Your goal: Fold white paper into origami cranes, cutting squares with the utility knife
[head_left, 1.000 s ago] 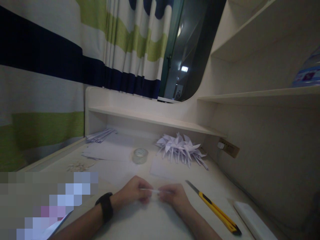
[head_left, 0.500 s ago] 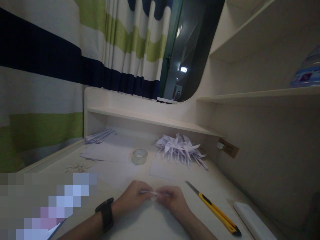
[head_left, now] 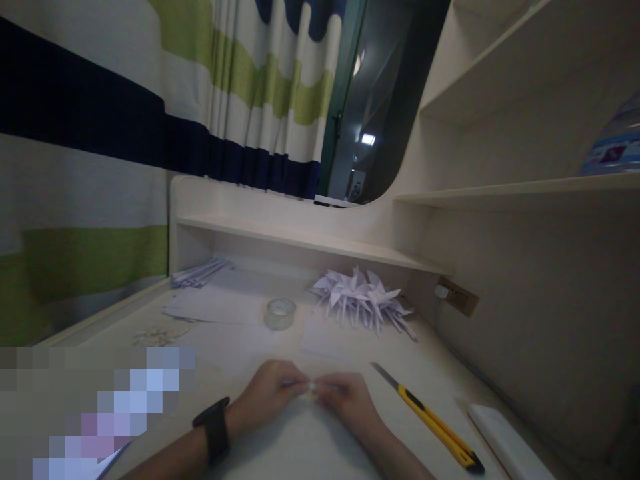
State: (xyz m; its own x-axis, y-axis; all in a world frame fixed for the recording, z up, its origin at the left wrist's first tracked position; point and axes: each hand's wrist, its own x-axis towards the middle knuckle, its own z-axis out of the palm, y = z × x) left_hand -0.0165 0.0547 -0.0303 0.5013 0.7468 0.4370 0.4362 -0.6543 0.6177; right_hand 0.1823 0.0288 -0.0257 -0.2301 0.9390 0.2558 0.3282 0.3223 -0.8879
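My left hand (head_left: 267,395) and my right hand (head_left: 345,400) meet low in the middle of the desk, fingertips pinched together on a small white folded piece of paper (head_left: 311,387). The paper lies flat between the two hands, just above a white sheet on the desk. A black band (head_left: 214,429) sits on my left wrist. Both hands are closed in a pinch.
A yellow and black utility knife (head_left: 431,420) lies right of my hands, blade out. A roll of clear tape (head_left: 280,313) and a heap of folded white paper shapes (head_left: 363,299) lie farther back. Paper sheets (head_left: 215,307), paper strips (head_left: 200,272), a white block (head_left: 507,443), a shelf bottle (head_left: 615,143).
My hands have drawn closer together, so less of the paper shows between them. The view has shifted only slightly.
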